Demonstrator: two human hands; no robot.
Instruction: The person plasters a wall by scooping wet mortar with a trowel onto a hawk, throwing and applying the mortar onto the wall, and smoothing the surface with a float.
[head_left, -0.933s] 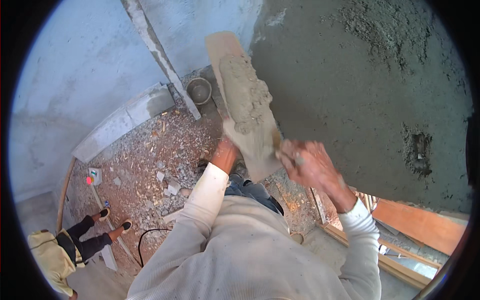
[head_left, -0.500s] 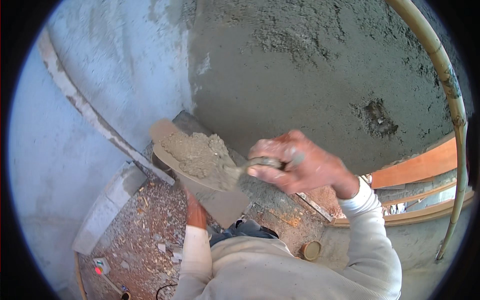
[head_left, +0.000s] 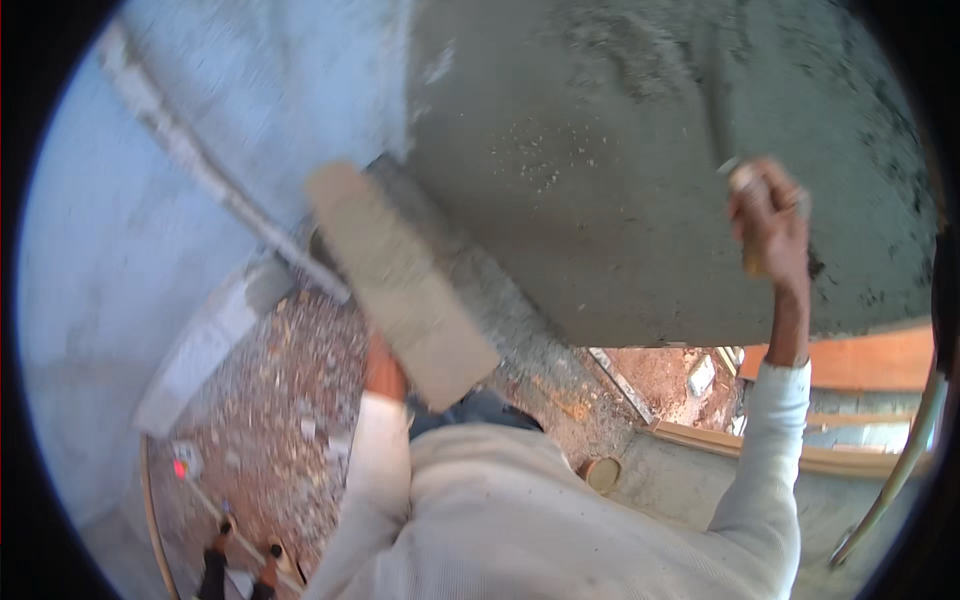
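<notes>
My left hand (head_left: 384, 368) supports a long flat plastering float (head_left: 405, 290) from below; its fingers are hidden behind the float. Only a thin smear of mortar coats the float's upturned face. My right hand (head_left: 772, 215), raised at the right, is closed round the handle of a trowel (head_left: 716, 95). The trowel's blade is blurred and lies up against the wet grey plastered wall (head_left: 600, 240), where the plaster is rough near the top. Pale specks show on or before this wall, left of the trowel.
A bluish wall (head_left: 270, 80) meets the plastered one at a corner. Concrete blocks (head_left: 215, 335) and rubble (head_left: 290, 400) lie below left. Another person's hands (head_left: 240, 560) are at lower left. A round tin (head_left: 600, 474) stands near my body, a bamboo pole (head_left: 900, 460) at right.
The heap of mortar has gone from the float. My right hand has swung up and right with the trowel to the wall. Another person's hands have come into view at lower left.
</notes>
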